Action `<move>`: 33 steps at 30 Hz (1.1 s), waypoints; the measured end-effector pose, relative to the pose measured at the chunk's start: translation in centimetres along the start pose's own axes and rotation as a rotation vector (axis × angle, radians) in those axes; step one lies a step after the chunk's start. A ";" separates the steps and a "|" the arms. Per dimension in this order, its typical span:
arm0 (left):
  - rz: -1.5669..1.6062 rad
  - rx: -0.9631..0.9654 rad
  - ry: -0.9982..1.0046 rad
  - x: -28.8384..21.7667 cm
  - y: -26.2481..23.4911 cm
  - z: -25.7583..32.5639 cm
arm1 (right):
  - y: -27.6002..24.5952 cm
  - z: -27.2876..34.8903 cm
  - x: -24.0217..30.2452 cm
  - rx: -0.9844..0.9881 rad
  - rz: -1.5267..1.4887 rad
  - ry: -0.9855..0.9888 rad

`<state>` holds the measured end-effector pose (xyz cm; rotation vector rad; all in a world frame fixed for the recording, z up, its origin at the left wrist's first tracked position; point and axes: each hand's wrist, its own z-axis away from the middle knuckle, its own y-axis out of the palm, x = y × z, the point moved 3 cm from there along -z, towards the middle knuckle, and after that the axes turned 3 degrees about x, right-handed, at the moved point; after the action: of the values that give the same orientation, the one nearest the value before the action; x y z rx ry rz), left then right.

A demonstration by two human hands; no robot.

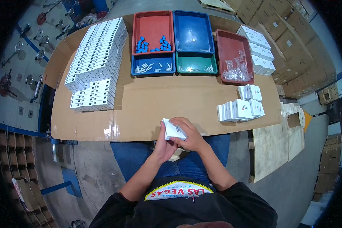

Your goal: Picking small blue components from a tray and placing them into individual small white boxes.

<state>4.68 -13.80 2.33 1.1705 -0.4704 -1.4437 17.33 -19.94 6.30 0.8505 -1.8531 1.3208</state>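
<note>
Both my hands hold one small white carton (173, 130) just over the near edge of the cardboard-covered table (159, 102). My left hand (162, 146) grips it from below and the left. My right hand (189, 133) wraps over its right side and top. A cluster of small white boxes (241, 108) stands on the table to the right of my hands. Stacks of flat white cartons (97, 62) fill the table's left side.
At the back stand a red tray with blue parts (153, 32), a blue tray (192, 32), a small blue tray (152, 68) and a green tray (196, 66) with white parts, and a red tray with clear bags (233, 57). More white boxes (259, 49) lie far right, brown cartons (292, 41) beyond.
</note>
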 end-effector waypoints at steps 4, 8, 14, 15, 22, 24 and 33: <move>0.090 0.012 0.070 0.3 0.6 0.0 | -0.4 -0.2 0.7 -0.006 -0.004 0.021; 0.130 0.028 0.075 0.2 0.7 0.3 | -0.7 -0.5 1.1 -0.023 0.033 -0.029; 0.136 0.057 0.100 0.1 1.5 0.3 | -0.6 -0.5 1.0 -0.047 0.066 -0.096; 0.133 0.060 0.099 0.0 1.5 0.3 | -0.5 -0.4 0.8 -0.061 0.065 -0.115; 0.108 0.102 0.108 0.2 1.1 0.1 | -0.4 -0.3 0.8 -0.089 0.050 -0.130; 0.107 0.092 0.105 0.3 1.1 0.0 | -0.5 -0.3 0.8 -0.089 0.054 -0.130; 0.120 0.076 0.117 0.6 0.9 0.0 | -0.4 -0.3 1.0 -0.100 0.030 -0.109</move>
<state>5.28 -14.55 2.85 1.2588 -0.5089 -1.2569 17.23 -19.86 7.41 0.8601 -2.0065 1.2097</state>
